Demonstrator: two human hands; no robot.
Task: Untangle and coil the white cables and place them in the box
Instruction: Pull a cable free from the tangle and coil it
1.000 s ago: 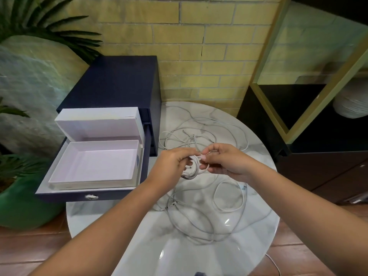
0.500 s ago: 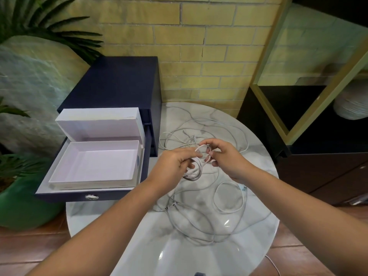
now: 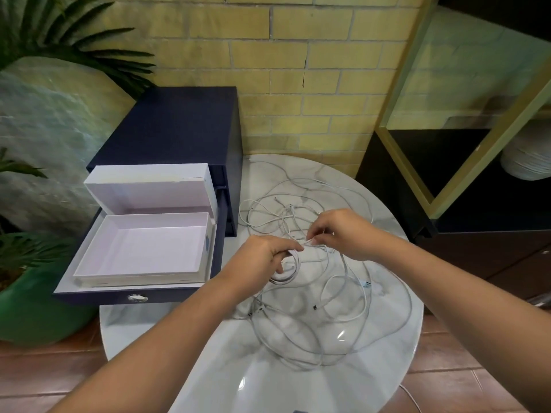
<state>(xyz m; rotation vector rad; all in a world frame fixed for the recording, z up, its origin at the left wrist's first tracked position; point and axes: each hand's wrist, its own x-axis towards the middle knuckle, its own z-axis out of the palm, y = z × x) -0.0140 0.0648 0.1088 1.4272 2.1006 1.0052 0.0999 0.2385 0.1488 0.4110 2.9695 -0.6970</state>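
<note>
A tangle of white cables (image 3: pixel 316 317) lies spread over the round marble table (image 3: pixel 396 329). My left hand (image 3: pixel 262 253) holds a small coil of white cable (image 3: pixel 290 271) looped around its fingers. Just right of it, my right hand (image 3: pixel 343 234) pinches a strand of the same cable near the coil. The open white box (image 3: pixel 143 248) stands to the left with its lid (image 3: pixel 149 186) tipped up behind it; its inside holds nothing.
The box rests on the pulled-out drawer (image 3: pixel 134 298) of a dark blue cabinet (image 3: pixel 176 129) beside the table. A green plant pot (image 3: pixel 32 308) stands at the far left. A dark shelf unit (image 3: pixel 477 204) with a gold frame rises on the right.
My right hand has lifted and drawn a strand to the right, away from the coil. The left hand has kept the coil and sunk slightly.
</note>
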